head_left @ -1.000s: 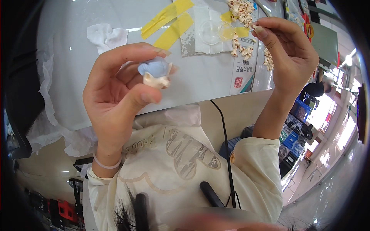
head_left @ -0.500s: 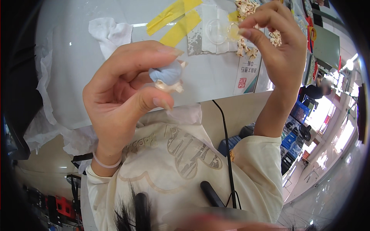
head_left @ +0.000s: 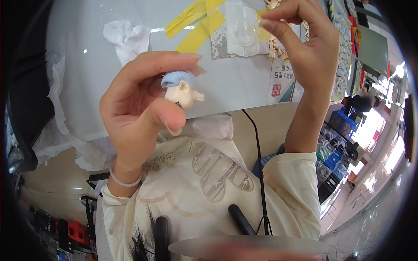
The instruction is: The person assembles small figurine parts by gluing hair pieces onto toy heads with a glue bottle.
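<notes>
Held up above the near part of the table, a small figurine head [head_left: 182, 92] has a pale cream face with an ear and a light blue cap of hair. My left hand [head_left: 135, 98] is closed on it, thumb below and fingers above and behind. Farther off to the right, my right hand [head_left: 307, 48] has its thumb and forefinger pressed together over a small yellowish clear dish [head_left: 262, 33]. Whatever lies between those fingertips is too small to make out. Just left of them, a clear round dish [head_left: 244, 31] rests on white paper [head_left: 235, 12].
Several cream-coloured small parts [head_left: 274, 50] lie beside the right hand. Yellow tape strips [head_left: 201, 32] and a white cloth [head_left: 127, 40] are on the grey table [head_left: 87, 100]. A printed card [head_left: 280, 82] lies near the front edge. Several light blue pieces [head_left: 342, 56] stand at the right.
My left hand has turned the figurine head, so more of its cream side and ear shows. The right hand has moved slightly left and farther away, its fingertips now above the yellowish dish.
</notes>
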A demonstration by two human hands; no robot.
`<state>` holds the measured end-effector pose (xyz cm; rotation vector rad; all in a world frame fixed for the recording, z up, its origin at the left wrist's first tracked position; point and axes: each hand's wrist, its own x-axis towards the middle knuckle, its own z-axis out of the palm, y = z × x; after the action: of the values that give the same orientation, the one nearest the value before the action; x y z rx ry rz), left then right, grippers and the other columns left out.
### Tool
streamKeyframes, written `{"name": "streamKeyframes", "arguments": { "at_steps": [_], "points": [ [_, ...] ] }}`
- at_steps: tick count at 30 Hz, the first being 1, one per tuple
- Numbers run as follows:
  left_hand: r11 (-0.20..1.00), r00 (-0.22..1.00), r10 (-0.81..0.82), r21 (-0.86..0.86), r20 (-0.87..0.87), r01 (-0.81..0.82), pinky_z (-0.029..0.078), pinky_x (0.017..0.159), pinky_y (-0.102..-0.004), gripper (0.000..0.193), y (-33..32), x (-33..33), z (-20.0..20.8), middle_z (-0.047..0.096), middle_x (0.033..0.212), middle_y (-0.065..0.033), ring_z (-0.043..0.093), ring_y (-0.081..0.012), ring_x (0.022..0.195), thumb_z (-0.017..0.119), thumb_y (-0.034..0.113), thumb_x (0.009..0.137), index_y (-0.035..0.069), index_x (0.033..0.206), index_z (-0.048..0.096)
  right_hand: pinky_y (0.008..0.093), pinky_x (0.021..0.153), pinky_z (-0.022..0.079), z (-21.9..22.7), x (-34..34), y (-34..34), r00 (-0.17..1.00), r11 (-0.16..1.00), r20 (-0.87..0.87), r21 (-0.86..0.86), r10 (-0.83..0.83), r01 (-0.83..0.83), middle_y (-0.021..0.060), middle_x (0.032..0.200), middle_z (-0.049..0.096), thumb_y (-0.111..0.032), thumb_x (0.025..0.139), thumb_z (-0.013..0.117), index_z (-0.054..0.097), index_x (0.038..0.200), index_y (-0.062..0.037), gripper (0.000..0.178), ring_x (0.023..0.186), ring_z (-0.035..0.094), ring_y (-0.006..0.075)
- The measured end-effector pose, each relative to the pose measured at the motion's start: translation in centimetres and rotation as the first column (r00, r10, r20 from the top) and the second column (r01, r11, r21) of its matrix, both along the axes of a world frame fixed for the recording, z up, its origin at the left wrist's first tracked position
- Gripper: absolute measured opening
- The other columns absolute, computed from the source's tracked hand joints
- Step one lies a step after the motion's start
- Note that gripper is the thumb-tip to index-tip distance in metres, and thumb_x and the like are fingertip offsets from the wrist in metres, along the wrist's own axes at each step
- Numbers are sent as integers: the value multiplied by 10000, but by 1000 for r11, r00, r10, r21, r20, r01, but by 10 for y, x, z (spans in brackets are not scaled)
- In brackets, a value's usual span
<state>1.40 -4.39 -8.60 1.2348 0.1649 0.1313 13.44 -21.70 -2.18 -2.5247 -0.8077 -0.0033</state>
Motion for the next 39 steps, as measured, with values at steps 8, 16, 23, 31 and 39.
{"name": "streamKeyframes", "arguments": {
  "at_steps": [8,16,23,31,39],
  "points": [
    [984,992,-110,-150,-58,100,472,632,-249,548,-10,-10,3,552,917,-142,563,-228,868,680,397,655,8,986,481,237,659,325,-2,-42,-12,974,902,-191,431,122,-28,80,766,493,10,639,636,558,734,36,126,728,442,145],
    [983,982,-146,-98,118,158,420,773,-285,495,-23,-13,6,537,940,-142,520,-211,917,691,295,676,-6,1006,478,242,612,287,-10,-71,-3,891,741,-385,666,242,87,92,734,466,-76,583,682,561,712,17,200,669,393,150],
    [990,963,-140,3,229,144,413,748,-268,517,-21,-19,1,520,948,-137,511,-188,874,687,327,674,-21,999,487,240,625,287,-15,-81,0,849,689,-465,701,249,182,77,718,470,-45,572,649,552,706,13,176,677,387,151],
    [996,971,-89,30,220,85,413,716,-250,549,-18,-26,1,529,909,-119,528,-179,843,673,395,665,-15,985,498,229,621,284,-19,-87,8,804,644,-535,716,260,269,65,717,462,-55,582,651,546,703,-4,168,680,379,139],
    [992,961,-106,92,257,84,435,737,-261,518,-20,-29,-1,540,897,-119,545,-188,850,688,349,654,-15,984,526,192,572,262,-28,-93,9,885,687,-405,711,230,147,36,723,421,-42,605,690,538,697,-19,178,648,354,109]
  ]
}}
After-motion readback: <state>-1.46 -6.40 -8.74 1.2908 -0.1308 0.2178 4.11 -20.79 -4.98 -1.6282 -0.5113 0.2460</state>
